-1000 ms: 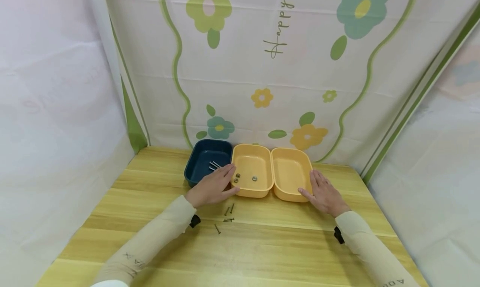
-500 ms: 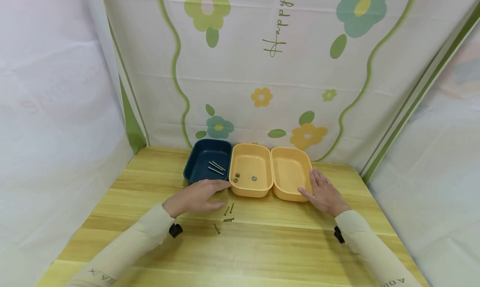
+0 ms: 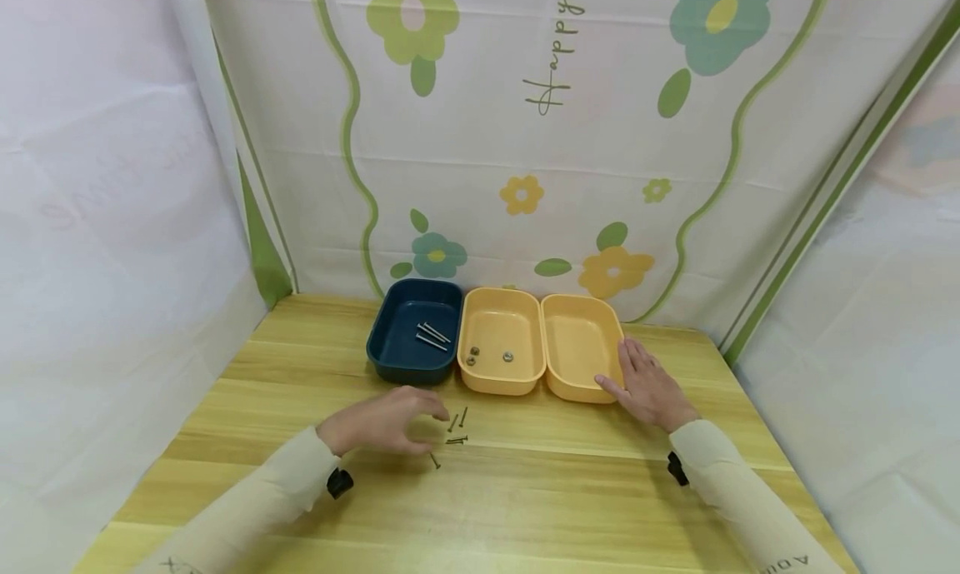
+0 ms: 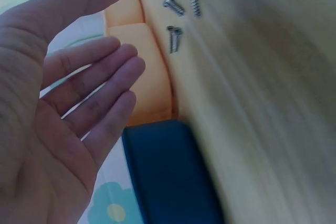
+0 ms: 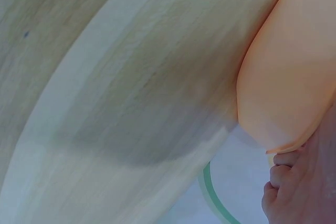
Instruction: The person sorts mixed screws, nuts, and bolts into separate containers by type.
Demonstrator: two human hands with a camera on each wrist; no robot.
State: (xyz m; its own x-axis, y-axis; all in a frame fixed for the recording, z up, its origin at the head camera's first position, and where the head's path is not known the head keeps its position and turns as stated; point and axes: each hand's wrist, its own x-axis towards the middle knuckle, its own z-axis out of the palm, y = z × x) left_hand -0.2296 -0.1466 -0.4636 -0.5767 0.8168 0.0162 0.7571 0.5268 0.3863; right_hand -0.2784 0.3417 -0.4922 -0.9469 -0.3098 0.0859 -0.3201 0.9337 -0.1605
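My left hand (image 3: 386, 421) is above the table just left of several loose screws (image 3: 457, 439), fingers relaxed and apart from the thumb, holding nothing. The left wrist view shows that hand (image 4: 79, 98) empty, with screws (image 4: 175, 39) beyond its fingertips. My right hand (image 3: 651, 388) rests against the right side of the right yellow tray (image 3: 583, 393), thumb at its front rim. In the right wrist view, fingers (image 5: 283, 174) touch the tray wall (image 5: 289, 66). Several silver screws (image 3: 432, 335) lie in the dark blue tray.
The dark blue tray (image 3: 412, 374), middle yellow tray (image 3: 501, 386) and right yellow tray stand side by side at the table's back. Three nuts, one of them a silver nut (image 3: 507, 356), lie in the middle tray. Behind hangs a flowered cloth (image 3: 465, 141).
My left hand has left the rims of the blue and middle yellow trays and moved toward the front left, beside the loose screws. The right hand has stayed in place.
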